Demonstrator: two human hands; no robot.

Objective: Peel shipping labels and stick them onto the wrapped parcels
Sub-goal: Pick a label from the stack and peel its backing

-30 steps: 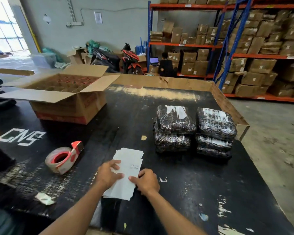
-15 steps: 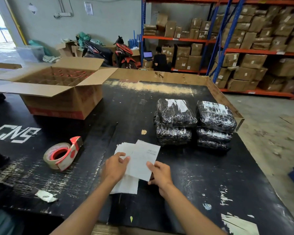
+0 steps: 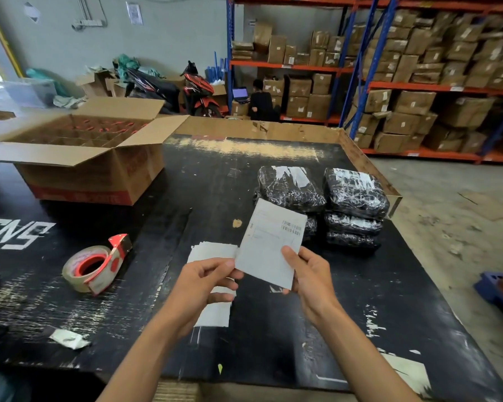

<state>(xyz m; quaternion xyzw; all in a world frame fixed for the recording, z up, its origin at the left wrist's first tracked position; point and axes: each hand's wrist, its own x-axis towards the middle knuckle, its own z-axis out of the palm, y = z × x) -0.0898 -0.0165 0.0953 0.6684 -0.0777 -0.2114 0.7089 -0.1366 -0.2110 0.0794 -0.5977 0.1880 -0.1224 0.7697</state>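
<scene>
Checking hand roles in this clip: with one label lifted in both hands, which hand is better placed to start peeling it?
Probably the left hand: it pinches the shipping label at its left edge, while the right hand grips the lower right side and can steady the sheet.

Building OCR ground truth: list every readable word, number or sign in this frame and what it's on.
"CNS": white letters painted on the black table, at its left edge.
Shipping label held in both hands: barcode and print lines, too small to read.
Open carton: red print on its side, blurred.
Wall notice: unreadable.
Shelf boxes: stickers too small.
</scene>
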